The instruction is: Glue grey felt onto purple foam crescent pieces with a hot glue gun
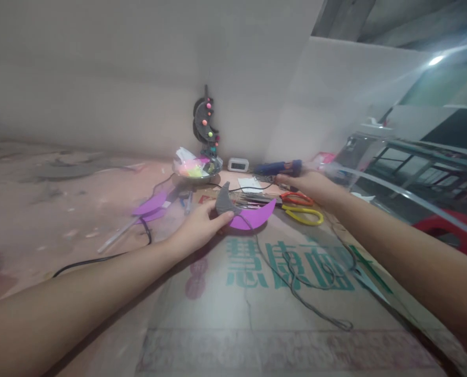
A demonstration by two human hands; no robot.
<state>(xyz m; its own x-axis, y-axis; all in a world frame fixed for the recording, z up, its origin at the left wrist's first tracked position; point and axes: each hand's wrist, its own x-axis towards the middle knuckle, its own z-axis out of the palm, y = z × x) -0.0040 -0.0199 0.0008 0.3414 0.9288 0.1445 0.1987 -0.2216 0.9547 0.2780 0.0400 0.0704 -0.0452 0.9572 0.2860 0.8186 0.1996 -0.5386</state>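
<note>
My left hand (pixel 202 225) pinches a crescent-moon cutout (pixel 254 215) between thumb and fingers. One end of the moon is wrapped in grey yarn, while the rest is bare purple card. From it a strand of grey yarn (pixel 296 290) trails in loops over the cardboard below. Further back on the right, my right hand (pixel 310 183) is closed around a dark blue glue gun (pixel 276 167), somewhat blurred. A long translucent glue stick (pixel 406 195) extends behind it to the right. Scissors (pixel 302 214) with red and yellow handles lie between the hands, behind the moon.
A printed cardboard sheet (pixel 202 335) covers the front. Along the wall stand a dish of scraps (pixel 197 173), a grey moon ornament with coloured beads (pixel 205 123) and a small white digital display (pixel 238 165). Purple card pieces (pixel 151 207) and a black cable (pixel 87 262) lie left.
</note>
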